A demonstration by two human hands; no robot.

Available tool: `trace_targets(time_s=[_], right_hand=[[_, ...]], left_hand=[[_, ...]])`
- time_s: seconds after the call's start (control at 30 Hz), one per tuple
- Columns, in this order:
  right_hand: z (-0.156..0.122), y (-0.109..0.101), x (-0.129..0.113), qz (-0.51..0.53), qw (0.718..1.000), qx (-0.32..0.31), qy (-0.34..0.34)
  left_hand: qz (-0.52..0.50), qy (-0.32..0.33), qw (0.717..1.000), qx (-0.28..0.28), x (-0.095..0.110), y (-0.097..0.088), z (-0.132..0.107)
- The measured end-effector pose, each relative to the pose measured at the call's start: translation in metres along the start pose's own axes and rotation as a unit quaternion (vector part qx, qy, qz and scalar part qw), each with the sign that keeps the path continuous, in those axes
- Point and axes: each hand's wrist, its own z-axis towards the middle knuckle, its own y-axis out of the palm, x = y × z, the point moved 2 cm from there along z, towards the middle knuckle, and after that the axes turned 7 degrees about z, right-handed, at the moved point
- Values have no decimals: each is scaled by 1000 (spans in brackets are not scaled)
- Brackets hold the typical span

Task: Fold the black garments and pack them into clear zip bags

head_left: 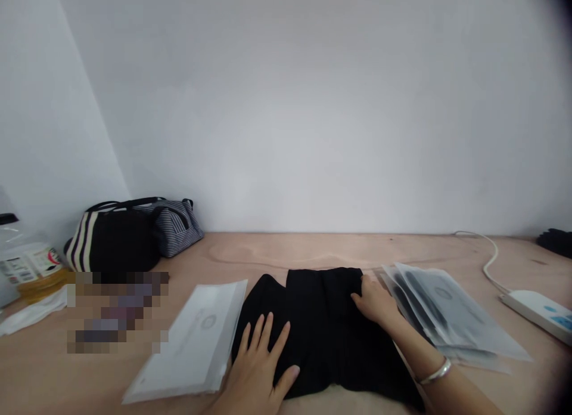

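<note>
A black folded garment [322, 331], possibly shorts, lies on the wooden table in front of me. My left hand [261, 358] rests flat on its left part with the fingers spread. At the upper right edge of the cloth is my right hand [376, 299], its fingers curled over the edge and the thumb lying on the fabric. Left of the garment sits a stack of frosted plastic bags [192, 337] with faint print. To the right, beside my right forearm, several frosted bags [447, 307] with dark contents overlap in a pile.
A white power strip [538, 310] with a cable lies at the right. Striped bags [125, 239] stand at the back left, near a plastic bottle [29, 263] of yellow liquid and white tissue [38, 313]. A blurred-out item [120, 310] lies there too. The wall [313, 105] rises behind the table.
</note>
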Motion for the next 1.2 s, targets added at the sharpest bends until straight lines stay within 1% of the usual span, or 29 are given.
trace_targets(time_s=[0.07, 0.1, 0.17, 0.2, 0.23, 0.3, 0.37, 0.4, 0.43, 0.5, 0.53, 0.63, 0.67, 0.73, 0.8, 0.87, 0.9, 0.97, 1.03, 1.07, 1.1, 1.13, 1.17, 1.2], right_hand=[[1, -6, -9, 5, 1000, 11, 10], [1, -10, -18, 9, 1000, 25, 10], [-3, -18, -43, 23, 998, 64, 0], [-6, -21, -59, 36, 995, 89, -25], [-9, -23, -74, 49, 993, 99, -42], [-16, -23, -101, 109, 981, 100, -126], [-19, -20, -114, 172, 959, 109, -196], [-18, -19, -112, 191, 951, 119, -212], [-16, -16, -106, 194, 949, 127, -213], [-6, -8, -81, 166, 960, 122, -192], [-1, -2, -66, 141, 968, 96, -187], [10, 16, -23, 109, 971, 27, -211], [12, 23, -12, 86, 971, -18, -221], [14, 35, 3, 52, 969, -82, -226], [15, 41, 9, 34, 969, -108, -221], [16, 42, 9, 31, 970, -108, -216], [16, 42, 8, 32, 970, -105, -215], [16, 41, 7, 37, 971, -101, -214], [17, 42, 7, 40, 971, -96, -217], [17, 42, 7, 40, 970, -94, -220], [17, 43, 8, 39, 969, -92, -224], [17, 43, 8, 38, 969, -92, -227], [17, 44, 9, 39, 968, -93, -230], [17, 44, 9, 41, 967, -94, -232]], left_hand=[[5, -6, 1000, 1, 2, -2, 0], [8, -10, 1000, 1, 3, -2, 0], [12, -19, 1000, 0, 4, -1, 0], [12, -23, 1000, -1, 4, 0, -1], [12, -27, 1000, 0, 3, 1, -1], [12, -31, 999, 2, 1, 4, -1], [12, -32, 999, 3, -1, 7, -1], [13, -30, 999, 2, -2, 7, -2], [13, -28, 1000, 1, -2, 8, -2], [14, -23, 1000, 0, -1, 7, -2], [15, -22, 1000, 0, 0, 6, -2], [13, -24, 1000, 2, 1, 4, -1], [12, -23, 1000, 1, 1, 4, -1], [9, -22, 1000, -4, 1, 2, -2], [8, -30, 999, -16, 1, -1, -2], [8, -44, 999, -20, 5, -8, 1], [8, -40, 999, -14, 10, -12, 4], [5, 3, 1000, 10, 25, -21, 15], [-1, 67, 997, 34, 47, -25, 34], [-3, 86, 995, 41, 58, -25, 45], [-2, 89, 995, 43, 67, -24, 57], [6, 79, 996, 43, 74, -21, 69], [18, 54, 997, 43, 77, -18, 78], [32, 25, 998, 42, 76, -16, 86]])
